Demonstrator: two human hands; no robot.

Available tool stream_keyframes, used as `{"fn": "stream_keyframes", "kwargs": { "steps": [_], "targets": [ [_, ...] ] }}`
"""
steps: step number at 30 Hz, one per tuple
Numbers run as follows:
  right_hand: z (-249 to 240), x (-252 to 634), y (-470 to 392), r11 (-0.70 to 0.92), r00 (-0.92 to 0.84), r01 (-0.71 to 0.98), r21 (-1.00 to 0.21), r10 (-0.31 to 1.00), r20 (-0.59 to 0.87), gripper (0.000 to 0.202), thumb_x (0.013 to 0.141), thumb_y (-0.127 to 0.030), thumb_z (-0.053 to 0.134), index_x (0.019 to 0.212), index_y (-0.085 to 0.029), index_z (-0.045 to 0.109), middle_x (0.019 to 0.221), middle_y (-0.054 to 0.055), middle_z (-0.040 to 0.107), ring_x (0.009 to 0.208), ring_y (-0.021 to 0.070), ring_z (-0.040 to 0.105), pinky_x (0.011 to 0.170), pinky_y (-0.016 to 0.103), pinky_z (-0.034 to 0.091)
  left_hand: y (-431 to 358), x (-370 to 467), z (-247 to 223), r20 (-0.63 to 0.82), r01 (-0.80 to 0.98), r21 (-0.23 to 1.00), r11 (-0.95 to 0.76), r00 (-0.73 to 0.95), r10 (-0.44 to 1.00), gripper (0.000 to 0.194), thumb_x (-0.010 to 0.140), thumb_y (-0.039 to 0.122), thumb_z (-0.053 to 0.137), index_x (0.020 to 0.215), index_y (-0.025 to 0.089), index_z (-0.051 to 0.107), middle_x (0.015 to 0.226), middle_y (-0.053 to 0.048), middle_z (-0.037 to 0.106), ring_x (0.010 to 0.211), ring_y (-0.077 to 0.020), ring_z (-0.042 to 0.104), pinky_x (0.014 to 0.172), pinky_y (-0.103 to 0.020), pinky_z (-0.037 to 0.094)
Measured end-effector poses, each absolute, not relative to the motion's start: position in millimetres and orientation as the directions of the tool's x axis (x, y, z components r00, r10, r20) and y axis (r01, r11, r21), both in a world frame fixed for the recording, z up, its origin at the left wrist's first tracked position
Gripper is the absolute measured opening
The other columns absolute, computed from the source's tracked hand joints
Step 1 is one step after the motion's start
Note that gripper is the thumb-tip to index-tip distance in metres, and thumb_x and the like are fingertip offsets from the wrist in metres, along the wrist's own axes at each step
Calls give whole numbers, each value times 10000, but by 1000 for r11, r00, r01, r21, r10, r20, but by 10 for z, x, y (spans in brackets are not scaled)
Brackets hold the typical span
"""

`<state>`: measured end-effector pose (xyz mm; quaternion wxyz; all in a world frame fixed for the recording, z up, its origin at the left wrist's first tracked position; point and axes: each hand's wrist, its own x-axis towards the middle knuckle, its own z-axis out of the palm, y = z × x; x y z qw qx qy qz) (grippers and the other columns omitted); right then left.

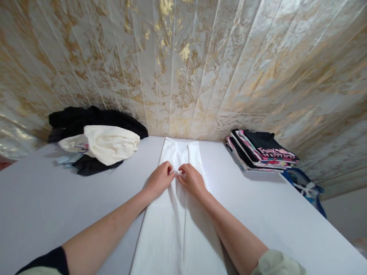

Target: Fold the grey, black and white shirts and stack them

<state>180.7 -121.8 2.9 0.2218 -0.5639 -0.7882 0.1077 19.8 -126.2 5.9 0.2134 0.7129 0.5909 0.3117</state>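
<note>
A long white garment (180, 233) lies lengthwise down the middle of the table, its far end narrow with two raised, folded edges. My left hand (162, 176) pinches the white fabric near its centre line, thumb and fingers pressed together. Close beside it, my right hand (192, 178) pinches the same cloth, the fingertips of both hands nearly touching. A small fold of fabric shows between them.
At the back left is a loose heap of black clothes (97, 116) with a cream garment (113, 143). A folded stack of clothes (260, 151) sits at the back right. Beyond the white table (252, 206) edge hangs a blue-trimmed bag (308, 189). A patterned curtain (177, 68) rises behind.
</note>
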Motion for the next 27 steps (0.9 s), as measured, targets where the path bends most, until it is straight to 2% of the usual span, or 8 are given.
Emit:
{"fn": "stream_keyframes", "kwargs": {
  "steps": [5,10,13,15,17,22,27],
  "targets": [
    [5,1727,-1181,338,-263,831,-443,939,222,98,838,-246,587,930,-217,604,893,19,610,813,160,566,727,264,384,-1205,215,21,207,668,709,-225,108,972,115,817,171,476,710,213,482,755,5,569,714,-151,546,677,-261,406],
    [-24,1769,-1143,284,-192,771,-570,957,218,115,858,-178,506,846,-225,610,850,-2,611,740,132,560,692,237,393,-1231,234,36,196,669,714,-209,96,976,133,844,210,475,712,213,478,744,4,563,712,-153,545,677,-264,408],
    [-48,1803,-1135,267,-182,761,-591,963,201,132,846,-165,508,879,-231,618,882,-1,621,755,135,569,686,232,400,-1276,258,57,217,741,629,-235,124,968,87,824,257,543,765,215,496,810,-9,574,763,-170,558,713,-280,418],
    [-54,1812,-1138,283,-208,766,-577,959,193,178,827,-131,514,920,-235,623,901,1,625,759,133,576,690,230,402,-1289,269,57,226,796,549,-254,152,962,61,794,224,567,783,214,508,847,-22,575,803,-183,564,748,-293,422],
    [-51,1807,-1144,303,-233,777,-553,953,194,203,821,-115,523,948,-235,627,917,6,625,769,131,585,700,229,402,-1278,269,44,217,815,520,-255,163,963,51,789,189,552,770,213,512,847,-26,572,809,-184,566,760,-296,423],
    [-27,1774,-1144,326,-265,808,-491,945,192,56,843,-231,605,872,-227,653,882,8,605,772,139,577,712,237,386,-1212,250,17,181,717,670,-189,90,979,119,819,197,520,705,212,486,776,-2,557,724,-155,550,693,-266,424],
    [-17,1776,-1143,315,-238,764,-564,949,207,176,904,-285,554,785,-212,661,789,-7,582,696,116,549,682,227,373,-1200,257,33,168,621,765,-172,66,984,164,824,229,519,667,209,472,718,18,542,693,-147,535,688,-260,414]
  ]
}}
